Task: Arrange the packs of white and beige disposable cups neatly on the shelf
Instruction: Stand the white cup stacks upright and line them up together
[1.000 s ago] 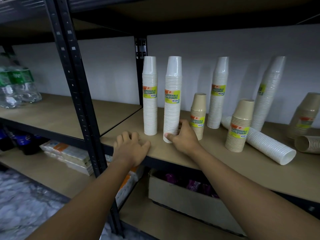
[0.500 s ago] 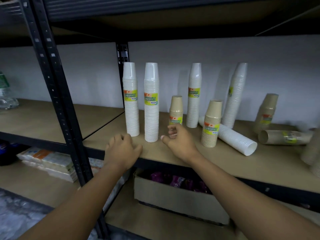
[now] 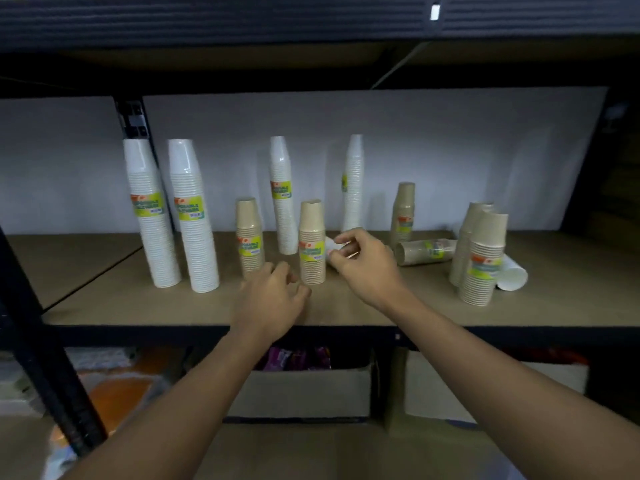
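Right hand (image 3: 360,268) gripping white pack (image 3: 330,247), shelf (image 3: 104,299)

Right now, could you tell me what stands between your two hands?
Head view: upright beige pack, between left hand and right hand gripping lying white pack.

Light is dim and flat. The pale grey back wall (image 3: 450,161) is the brightest surface, while the dark underside of the upper shelf (image 3: 242,67) falls nearly black. The tall white cup packs (image 3: 194,216) throw faint, soft shadows on that wall. Motion blur smears the right hand (image 3: 363,265) and left hand (image 3: 273,299). Wide-angle distortion tilts the black metal upright (image 3: 41,341); the lower corners are mushy and unfocused. A small white glint (image 3: 435,11) marks the top.
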Tool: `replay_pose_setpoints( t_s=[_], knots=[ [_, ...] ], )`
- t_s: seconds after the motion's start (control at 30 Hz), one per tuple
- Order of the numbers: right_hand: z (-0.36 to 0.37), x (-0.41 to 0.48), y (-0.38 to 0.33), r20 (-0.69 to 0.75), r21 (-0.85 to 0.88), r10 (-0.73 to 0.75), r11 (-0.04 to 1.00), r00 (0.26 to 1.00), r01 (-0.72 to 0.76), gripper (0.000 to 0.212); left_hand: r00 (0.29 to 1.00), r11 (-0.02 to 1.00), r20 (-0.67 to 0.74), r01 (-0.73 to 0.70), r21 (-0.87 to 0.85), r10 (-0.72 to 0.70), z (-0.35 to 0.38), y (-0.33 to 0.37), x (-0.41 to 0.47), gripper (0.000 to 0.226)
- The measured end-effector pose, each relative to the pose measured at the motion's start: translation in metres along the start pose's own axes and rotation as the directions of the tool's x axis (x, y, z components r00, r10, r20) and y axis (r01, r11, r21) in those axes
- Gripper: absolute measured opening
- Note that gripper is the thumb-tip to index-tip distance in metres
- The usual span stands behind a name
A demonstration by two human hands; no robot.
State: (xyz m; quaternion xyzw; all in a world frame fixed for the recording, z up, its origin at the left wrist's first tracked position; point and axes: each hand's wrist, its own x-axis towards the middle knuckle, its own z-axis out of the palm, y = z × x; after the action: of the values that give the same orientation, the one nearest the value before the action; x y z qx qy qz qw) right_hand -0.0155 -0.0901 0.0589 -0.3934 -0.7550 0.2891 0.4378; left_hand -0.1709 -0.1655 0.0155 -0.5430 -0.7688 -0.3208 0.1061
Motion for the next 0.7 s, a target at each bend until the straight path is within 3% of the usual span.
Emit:
replay_pose_setpoints(
  t_s=[0.17,0.33,0.53,0.7],
  knots=[
    [-0.036,0.012,0.026,-0.031,-0.077,0.090,0.993,0.995,-0.092,0.026,0.997,0.999,0.061,0.049,0.002,-0.049,0.020,0.030,0.003,0.025],
    [-0.025,0.033,0.048,0.014,-0.272,0.125,0.955,0.992,-0.117,0.041,0.983,0.989,0.114,0.134,0.068,-0.141,0.033,0.012,0.007,0.030],
    [0.002,0.057,0.057,0.114,-0.603,0.178,0.794,0.977,-0.075,0.063,0.973,0.979,0.132,0.174,0.109,-0.188,0.042,-0.011,0.013,0.031],
    [0.015,0.073,0.063,0.162,-0.705,0.197,0.709,0.967,-0.026,0.073,0.973,0.980,0.151,0.157,0.122,-0.175,0.045,-0.013,0.015,0.032]
  ],
)
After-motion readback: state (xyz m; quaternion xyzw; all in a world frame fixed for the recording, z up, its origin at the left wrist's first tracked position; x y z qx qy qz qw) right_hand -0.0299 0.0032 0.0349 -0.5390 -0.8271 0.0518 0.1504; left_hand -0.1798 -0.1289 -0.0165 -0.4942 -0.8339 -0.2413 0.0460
